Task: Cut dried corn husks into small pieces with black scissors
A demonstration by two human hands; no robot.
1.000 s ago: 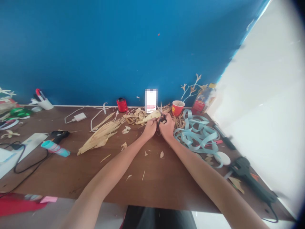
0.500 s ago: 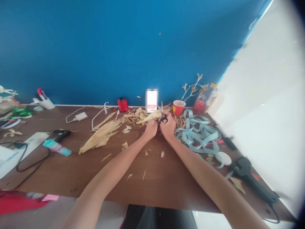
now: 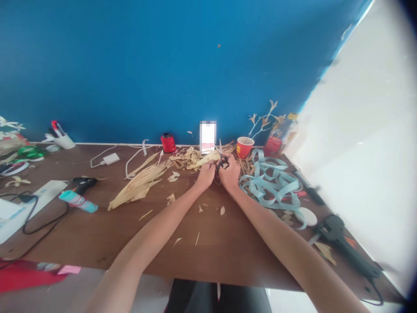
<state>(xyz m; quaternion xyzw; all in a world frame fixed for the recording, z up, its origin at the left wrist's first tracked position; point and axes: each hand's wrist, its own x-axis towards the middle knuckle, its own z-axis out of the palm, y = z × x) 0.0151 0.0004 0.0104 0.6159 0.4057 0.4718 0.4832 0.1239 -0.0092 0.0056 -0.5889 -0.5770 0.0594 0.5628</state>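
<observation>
Toward the far edge of the worktop (image 3: pixel 208 243), about midway along it, both hands meet over a pale strip of dried husk (image 3: pixel 204 160). That strip's long axis runs from the left hand (image 3: pixel 206 174) away to the left and toward the far edge, rising slightly, so it lies up and left of the fingers (image 3: pixel 211 164) that pinch its near end. The left hand is closed on the strip and is the nearer one to it. The right hand (image 3: pixel 230 174) touches the left and is closed through the dark loops of a small pair of scissors (image 3: pixel 222 161), whose blades point at the far edge just beside the strip; whether the blades are parted or already on the husk is too small to tell.

The strip looks dry, cream-yellow, flat and narrow, tapering at its far tip. It lies among loose husk scraps (image 3: pixel 187 158), with a longer bundle of husks (image 3: pixel 138 187) to the left and curled pale-blue ribbon (image 3: pixel 270 182) to the right. A red paper cup (image 3: pixel 243 148) stands near the far edge.
</observation>
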